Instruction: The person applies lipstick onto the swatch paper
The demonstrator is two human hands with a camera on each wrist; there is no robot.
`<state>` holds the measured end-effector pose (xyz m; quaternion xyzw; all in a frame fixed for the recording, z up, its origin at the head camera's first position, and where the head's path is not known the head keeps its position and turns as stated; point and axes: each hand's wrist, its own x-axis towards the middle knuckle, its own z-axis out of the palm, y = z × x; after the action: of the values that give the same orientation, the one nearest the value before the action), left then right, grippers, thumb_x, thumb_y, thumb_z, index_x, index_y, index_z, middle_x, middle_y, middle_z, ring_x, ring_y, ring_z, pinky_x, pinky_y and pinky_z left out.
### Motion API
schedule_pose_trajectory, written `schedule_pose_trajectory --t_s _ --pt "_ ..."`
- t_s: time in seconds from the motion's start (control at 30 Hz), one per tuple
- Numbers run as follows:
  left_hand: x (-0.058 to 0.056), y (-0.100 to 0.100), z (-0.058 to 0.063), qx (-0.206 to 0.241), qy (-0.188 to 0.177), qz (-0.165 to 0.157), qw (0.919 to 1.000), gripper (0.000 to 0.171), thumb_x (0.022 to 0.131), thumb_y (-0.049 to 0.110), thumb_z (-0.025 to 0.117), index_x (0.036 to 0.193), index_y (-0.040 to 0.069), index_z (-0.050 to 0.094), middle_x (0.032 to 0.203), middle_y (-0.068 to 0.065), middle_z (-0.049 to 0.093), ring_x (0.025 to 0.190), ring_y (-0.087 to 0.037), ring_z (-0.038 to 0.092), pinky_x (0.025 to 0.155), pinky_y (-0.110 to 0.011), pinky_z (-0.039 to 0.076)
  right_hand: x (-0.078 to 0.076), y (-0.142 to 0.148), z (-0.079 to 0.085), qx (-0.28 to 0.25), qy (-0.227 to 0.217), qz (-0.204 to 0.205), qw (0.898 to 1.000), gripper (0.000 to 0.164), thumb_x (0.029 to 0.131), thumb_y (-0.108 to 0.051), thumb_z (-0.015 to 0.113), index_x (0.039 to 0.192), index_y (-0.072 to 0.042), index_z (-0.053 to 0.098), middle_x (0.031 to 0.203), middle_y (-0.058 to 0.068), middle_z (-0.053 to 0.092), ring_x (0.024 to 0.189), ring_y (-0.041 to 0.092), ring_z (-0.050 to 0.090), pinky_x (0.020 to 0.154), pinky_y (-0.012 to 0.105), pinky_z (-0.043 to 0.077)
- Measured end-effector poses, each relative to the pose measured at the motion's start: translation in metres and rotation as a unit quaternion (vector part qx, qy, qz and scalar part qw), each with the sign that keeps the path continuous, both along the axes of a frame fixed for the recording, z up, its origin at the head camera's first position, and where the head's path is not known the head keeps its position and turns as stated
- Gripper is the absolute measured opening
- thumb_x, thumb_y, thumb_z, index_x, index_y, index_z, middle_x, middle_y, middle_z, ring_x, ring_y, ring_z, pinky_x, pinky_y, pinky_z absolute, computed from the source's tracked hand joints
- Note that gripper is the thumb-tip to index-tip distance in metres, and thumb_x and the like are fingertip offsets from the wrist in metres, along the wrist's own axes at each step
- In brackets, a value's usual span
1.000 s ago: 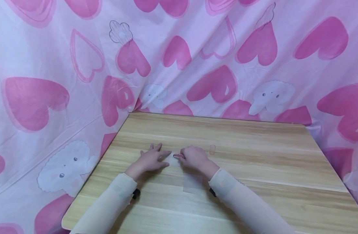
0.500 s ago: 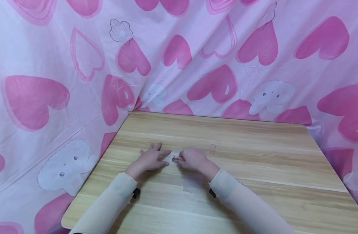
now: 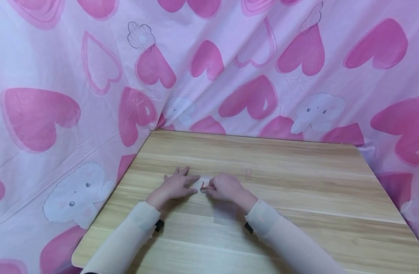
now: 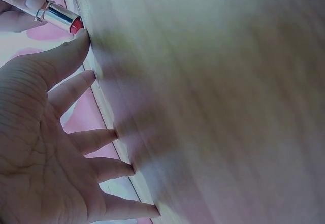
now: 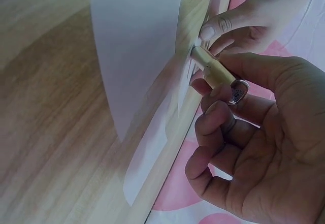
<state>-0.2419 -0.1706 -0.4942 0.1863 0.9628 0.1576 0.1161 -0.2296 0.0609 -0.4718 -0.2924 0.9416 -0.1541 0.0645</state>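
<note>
My right hand [image 3: 228, 187] pinches a lipstick [image 3: 207, 188] between thumb and fingers, its gold tube [image 5: 218, 74] showing in the right wrist view. The red tip [image 4: 76, 26] points down at a small white sheet of paper [image 3: 204, 179] on the table. A short red mark [image 3: 203, 184] shows on that paper beside the tip. My left hand [image 3: 176, 185] lies with fingers spread, its thumb and forefinger reaching the paper's left edge. In the left wrist view, the left thumb's tip is right by the lipstick's red end.
A clear, pinkish cap [image 3: 248, 174] stands on the wooden table [image 3: 298, 182], right of the right hand. Another thin pale sheet [image 3: 224, 216] lies nearer, below the right wrist. A pink heart-patterned curtain [image 3: 209, 87] borders the table's back and left.
The lipstick has moved slightly left and toward the near side over the paper, and a red mark now shows there. My left hand has stayed in place.
</note>
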Motion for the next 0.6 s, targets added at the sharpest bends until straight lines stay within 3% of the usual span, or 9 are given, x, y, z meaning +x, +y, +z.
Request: schedule_pose_trajectory --t_s 0.6 --pt "-0.002 0.001 0.001 0.005 -0.004 -0.003 1.0000 0.060 0.092 0.054 0.067 0.147 0.035 0.051 0.164 -0.020 0.019 0.143 -0.059 0.017 0.095 -0.088 0.010 0.004 0.025 0.002 -0.026 0.013 -0.028 0.999 0.025 0.097 -0.036 0.067 0.077 -0.021 0.064 0.062 -0.007 0.052 0.056 0.011 0.048 0.052 0.031 0.042"
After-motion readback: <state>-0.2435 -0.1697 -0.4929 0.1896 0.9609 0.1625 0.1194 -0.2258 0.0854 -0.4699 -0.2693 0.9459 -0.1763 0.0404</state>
